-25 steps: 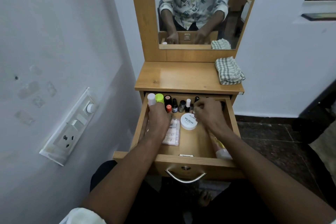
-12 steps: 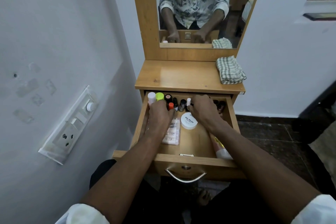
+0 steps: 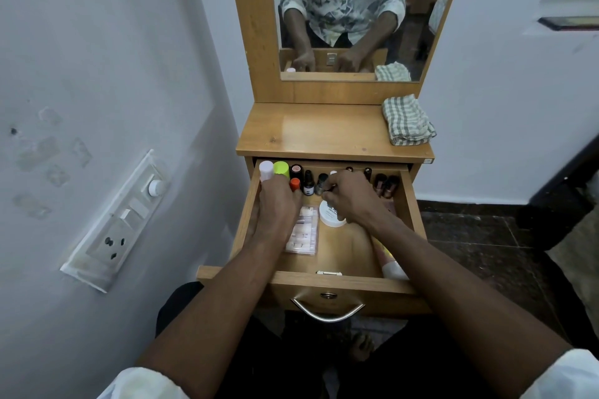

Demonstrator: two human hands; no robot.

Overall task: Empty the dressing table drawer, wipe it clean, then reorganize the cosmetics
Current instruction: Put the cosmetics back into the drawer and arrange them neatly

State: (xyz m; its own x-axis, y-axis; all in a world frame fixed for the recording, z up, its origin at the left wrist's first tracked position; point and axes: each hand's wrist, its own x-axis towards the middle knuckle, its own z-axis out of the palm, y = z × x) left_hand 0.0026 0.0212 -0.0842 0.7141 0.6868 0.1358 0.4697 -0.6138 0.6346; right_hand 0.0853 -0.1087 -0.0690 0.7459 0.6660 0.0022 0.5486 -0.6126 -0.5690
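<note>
Nearest the person, the open drawer (image 3: 324, 283) juts from the dressing table, its curved metal handle (image 3: 327, 312) on the front panel. Just inside, at the right front corner, lies a tube (image 3: 393, 269). Further in, a clear flat case (image 3: 303, 233) sits left of centre, with a white round jar (image 3: 330, 217) beside it.

The left hand (image 3: 278, 204) rests palm-down above the case. Its fingers are fairly straight and reach the back-left bottles without gripping any. The right hand (image 3: 351, 196) partly covers the jar, and its curled fingertips pinch a small grey bottle (image 3: 322, 183).

The back row holds a white-capped bottle (image 3: 265, 170), a lime-capped bottle (image 3: 281, 169), an orange-capped bottle (image 3: 295, 184), a dark dropper bottle (image 3: 308, 185) and dark bottles (image 3: 385, 185) at the right.

Beyond is the tabletop (image 3: 324, 129) with a folded checked cloth (image 3: 406, 120) on its right, then the mirror (image 3: 343, 10).
</note>
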